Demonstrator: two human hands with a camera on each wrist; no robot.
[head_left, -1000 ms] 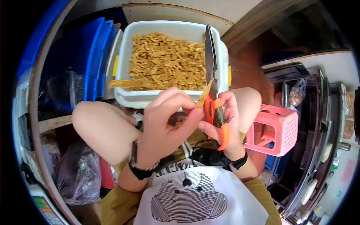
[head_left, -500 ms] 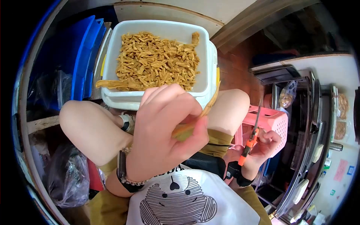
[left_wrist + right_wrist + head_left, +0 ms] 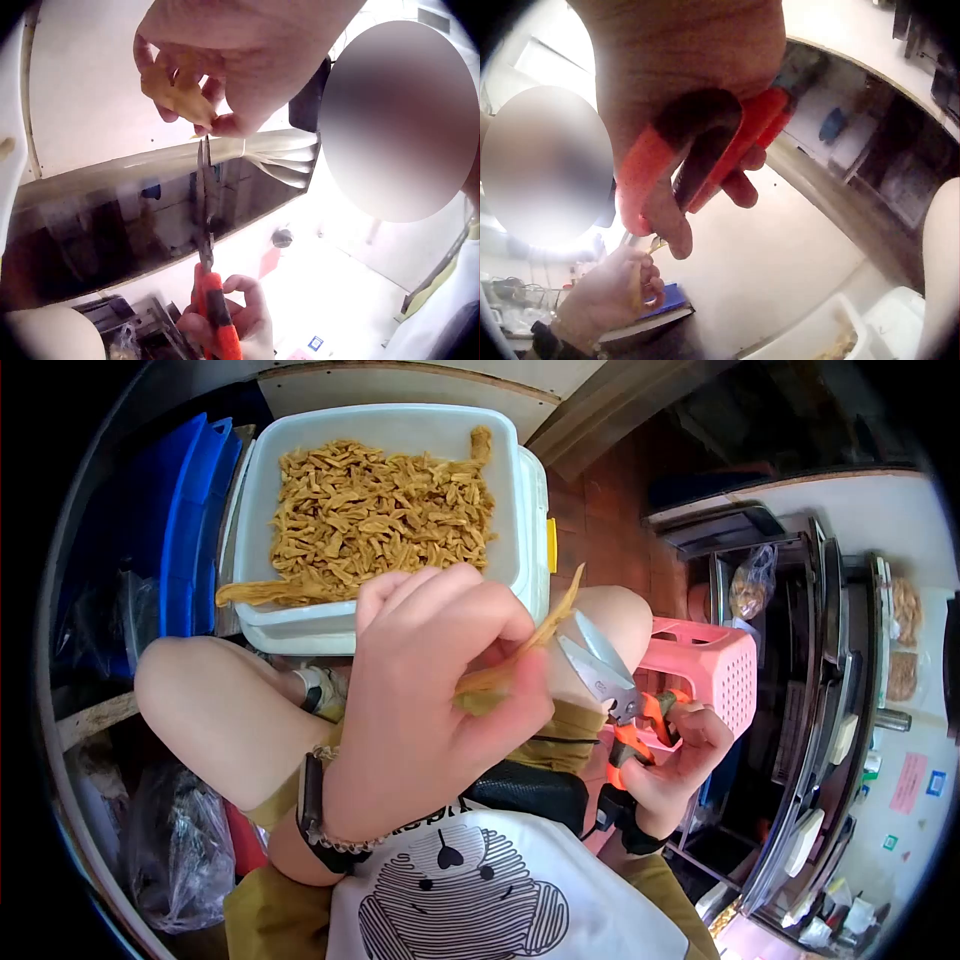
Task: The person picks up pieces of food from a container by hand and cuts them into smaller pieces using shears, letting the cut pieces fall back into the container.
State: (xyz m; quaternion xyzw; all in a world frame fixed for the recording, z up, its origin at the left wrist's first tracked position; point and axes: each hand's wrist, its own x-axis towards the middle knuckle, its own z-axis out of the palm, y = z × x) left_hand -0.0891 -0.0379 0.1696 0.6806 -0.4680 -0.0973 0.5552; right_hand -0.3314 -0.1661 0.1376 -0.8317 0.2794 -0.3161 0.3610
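My left hand pinches a long yellow-brown dried strip between thumb and fingers, its thin tip pointing up and away. In my right hand are scissors with orange-and-black handles, their blades parted and close to the strip just right of the left fingertips. The left wrist view shows the blade tips right under the pinched strip. Beyond the left hand stands a white tub holding many short cut pieces. A longer strip lies over its near left corner.
A pink plastic stool stands beyond the right hand. Blue crates lean left of the tub, with a clear plastic bag lower on that side. On the right is a dark rack with a hanging bag. Bent knees flank the tub.
The right hand swung the scissors away to the right, then brought them back toward the strip with the blades parted. The left hand kept its pinch. The tub has shifted left in the head view.
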